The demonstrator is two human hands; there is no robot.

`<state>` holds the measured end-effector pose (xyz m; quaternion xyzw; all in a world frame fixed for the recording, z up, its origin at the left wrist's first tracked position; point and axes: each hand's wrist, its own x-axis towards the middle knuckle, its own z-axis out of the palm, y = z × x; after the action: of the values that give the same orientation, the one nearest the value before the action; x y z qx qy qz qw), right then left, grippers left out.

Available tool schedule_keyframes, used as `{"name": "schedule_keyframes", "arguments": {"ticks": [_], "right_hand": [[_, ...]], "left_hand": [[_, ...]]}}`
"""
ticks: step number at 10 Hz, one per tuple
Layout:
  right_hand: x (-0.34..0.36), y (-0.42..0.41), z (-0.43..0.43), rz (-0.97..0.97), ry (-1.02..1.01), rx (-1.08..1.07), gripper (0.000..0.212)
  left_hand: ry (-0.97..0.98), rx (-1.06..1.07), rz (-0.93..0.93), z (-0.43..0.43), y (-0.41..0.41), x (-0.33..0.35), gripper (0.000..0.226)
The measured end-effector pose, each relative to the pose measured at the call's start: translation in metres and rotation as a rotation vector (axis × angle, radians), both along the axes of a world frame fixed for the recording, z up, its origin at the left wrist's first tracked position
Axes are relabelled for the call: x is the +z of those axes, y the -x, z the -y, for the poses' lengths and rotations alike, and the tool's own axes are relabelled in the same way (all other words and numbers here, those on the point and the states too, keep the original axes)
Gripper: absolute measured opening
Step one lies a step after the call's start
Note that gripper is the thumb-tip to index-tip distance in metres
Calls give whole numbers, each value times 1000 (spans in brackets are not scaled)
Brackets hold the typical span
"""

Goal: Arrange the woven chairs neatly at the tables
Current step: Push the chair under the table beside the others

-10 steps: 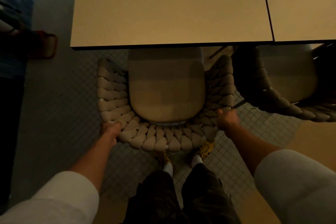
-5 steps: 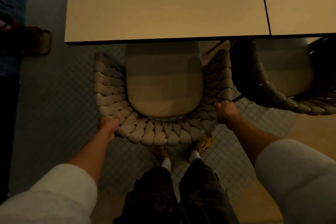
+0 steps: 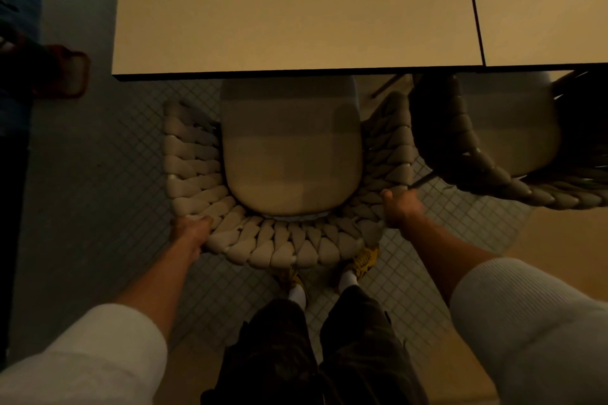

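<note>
Woven chair [image 3: 279, 248], beige, seat front tucked under counter [image 3: 296, 10] edge, braided back gripped at both rear corners by left hand [image 3: 190, 229] and right hand [image 3: 399, 207], fingers curled tightly round the braid; second woven chair [image 3: 487, 154] just beside, right.

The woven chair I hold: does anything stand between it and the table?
Nothing visible does. The woven chair, gripped by left hand and right hand, has its seat front under the table. The neighbouring chair stands beside it.

Matt surfaces, thick weave

Chair [image 3: 269, 250]: chunky braided cord, smooth matt cushion [image 3: 292, 154]. Table [image 3: 296, 6]: smooth, matt. Floor [image 3: 108, 154]: small tiles.
</note>
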<state>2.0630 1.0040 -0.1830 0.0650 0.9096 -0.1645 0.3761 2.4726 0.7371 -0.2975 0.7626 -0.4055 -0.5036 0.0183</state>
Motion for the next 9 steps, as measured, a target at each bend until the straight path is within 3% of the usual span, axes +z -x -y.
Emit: {"name": "schedule_keyframes", "arguments": {"ticks": [5, 7, 9], "right_hand": [[0, -3, -6, 4, 16, 32, 64], [5, -6, -5, -17, -22, 47, 64], [3, -7, -4, 9, 27, -36, 68]], "left_hand": [[-18, 37, -42, 4, -11, -21, 87], [-18, 60, -41, -12, 24, 46, 66], [-13, 75, -29, -5, 8, 14, 77]]}}
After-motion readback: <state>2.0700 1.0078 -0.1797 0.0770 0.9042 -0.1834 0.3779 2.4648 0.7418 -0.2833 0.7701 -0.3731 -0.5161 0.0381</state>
